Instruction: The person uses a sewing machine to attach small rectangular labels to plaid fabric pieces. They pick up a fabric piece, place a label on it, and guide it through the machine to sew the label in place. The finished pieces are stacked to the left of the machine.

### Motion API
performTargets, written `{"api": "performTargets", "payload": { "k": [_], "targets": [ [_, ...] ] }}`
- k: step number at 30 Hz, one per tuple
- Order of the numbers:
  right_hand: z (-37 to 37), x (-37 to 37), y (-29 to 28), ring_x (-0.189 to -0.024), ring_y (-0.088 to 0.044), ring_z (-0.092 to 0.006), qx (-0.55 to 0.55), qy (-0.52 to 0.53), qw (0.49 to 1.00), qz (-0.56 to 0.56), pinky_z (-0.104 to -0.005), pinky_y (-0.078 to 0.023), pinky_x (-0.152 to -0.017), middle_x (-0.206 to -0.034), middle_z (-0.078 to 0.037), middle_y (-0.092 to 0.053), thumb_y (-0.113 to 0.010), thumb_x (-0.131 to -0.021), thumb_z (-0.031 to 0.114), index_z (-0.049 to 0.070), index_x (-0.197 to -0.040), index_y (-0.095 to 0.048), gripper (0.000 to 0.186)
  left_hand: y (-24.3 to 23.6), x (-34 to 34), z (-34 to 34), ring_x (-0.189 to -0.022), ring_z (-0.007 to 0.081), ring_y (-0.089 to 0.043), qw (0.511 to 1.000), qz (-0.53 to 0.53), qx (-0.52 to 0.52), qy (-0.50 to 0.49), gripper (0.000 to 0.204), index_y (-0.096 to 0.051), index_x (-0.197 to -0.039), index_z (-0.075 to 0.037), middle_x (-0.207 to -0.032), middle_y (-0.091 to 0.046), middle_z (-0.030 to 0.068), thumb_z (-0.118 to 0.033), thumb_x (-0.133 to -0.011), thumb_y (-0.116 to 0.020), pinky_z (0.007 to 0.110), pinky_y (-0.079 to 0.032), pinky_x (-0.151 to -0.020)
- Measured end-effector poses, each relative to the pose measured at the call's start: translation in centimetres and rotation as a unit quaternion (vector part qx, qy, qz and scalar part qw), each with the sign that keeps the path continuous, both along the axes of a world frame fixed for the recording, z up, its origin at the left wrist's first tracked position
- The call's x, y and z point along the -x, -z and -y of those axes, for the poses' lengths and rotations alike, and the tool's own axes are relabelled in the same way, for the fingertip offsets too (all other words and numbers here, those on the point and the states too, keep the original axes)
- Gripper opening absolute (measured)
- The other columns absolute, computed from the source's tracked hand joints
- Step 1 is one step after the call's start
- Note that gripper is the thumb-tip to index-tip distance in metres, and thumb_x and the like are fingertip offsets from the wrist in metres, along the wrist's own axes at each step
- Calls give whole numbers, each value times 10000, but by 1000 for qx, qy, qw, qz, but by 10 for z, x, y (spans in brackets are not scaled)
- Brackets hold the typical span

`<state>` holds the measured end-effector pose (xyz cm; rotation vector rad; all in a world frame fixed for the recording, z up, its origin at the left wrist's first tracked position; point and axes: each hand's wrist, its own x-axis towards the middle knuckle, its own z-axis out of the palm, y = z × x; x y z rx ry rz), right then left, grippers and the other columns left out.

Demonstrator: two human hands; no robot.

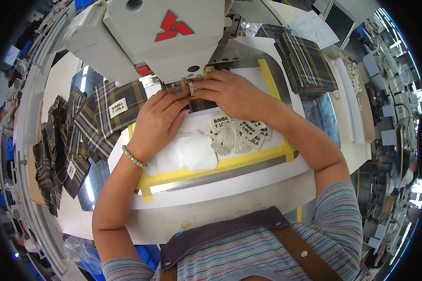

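Note:
Under the head of a white sewing machine [173, 47], a dark plaid fabric piece [200, 104] lies at the needle area, mostly covered by my fingers. My left hand [158, 119], a beaded bracelet [133, 158] at its wrist, presses its closed fingers on the fabric from the left. From the right, my right hand [237, 93] bends over the same piece, fingers pressed together close to the left fingertips. A label seems to lie partly beneath the right fingers. Below the right hand is a pile of cream printed labels [248, 133]. White squares [197, 151] lie beside them.
Plaid pieces with labels [118, 107] trail off to the left, ending in a crumpled plaid heap [51, 145]. A neat stack of plaid pieces [307, 65] stands at the far right. Yellow tape [211, 168] borders the white work surface. Papers [314, 29] lie behind the stack.

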<state>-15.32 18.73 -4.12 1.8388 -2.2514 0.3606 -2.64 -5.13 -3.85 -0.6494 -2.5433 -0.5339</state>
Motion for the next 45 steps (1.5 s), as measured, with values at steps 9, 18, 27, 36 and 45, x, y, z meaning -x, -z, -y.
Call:
{"api": "performTargets", "payload": {
  "k": [9,18,27,36,45],
  "targets": [
    [-6,17,17,-1248,-648,-313,147,-56,965,209,-419,-574,-1059,-1402,-51,-717,-602,-907,-102,34,-1247,-774,405,-4,1,7,-1172,336,-692,1000,8,9,-25,261,-756,-1161,-9,-1247,-755,123,-31,-903,-785,437,-573,-999],
    [-3,11,12,-1261,-639,-293,106,-32,981,156,-392,-550,-1101,-1367,-86,-726,-614,-938,-16,50,-1244,-787,357,-11,-2,10,-1242,345,-665,996,45,74,-20,356,-720,-1278,-7,-1365,-722,124,-88,-935,-770,446,-551,-1066],
    [-4,15,11,-1267,-640,-289,91,-34,991,93,-373,-551,-1104,-1360,-93,-727,-642,-917,7,30,-1254,-777,363,-17,-6,11,-1349,363,-613,991,106,83,-18,387,-701,-1332,8,-1444,-686,145,-100,-963,-742,462,-502,-1152],
    [-5,13,8,-1269,-642,-281,73,-37,993,88,-375,-555,-1102,-1356,-82,-726,-640,-892,-17,33,-1258,-769,391,-17,-6,13,-1357,377,-607,989,98,109,-13,377,-703,-1322,24,-1456,-672,173,-98,-967,-741,467,-499,-1157],
    [-4,12,3,-1324,-623,-285,54,-30,993,96,-384,-549,-1114,-1364,-76,-723,-621,-911,-13,34,-1234,-776,361,-21,-8,14,-1370,384,-599,988,122,96,-6,376,-701,-1317,24,-1443,-676,185,-104,-967,-749,470,-492,-1169]
  ]
}}
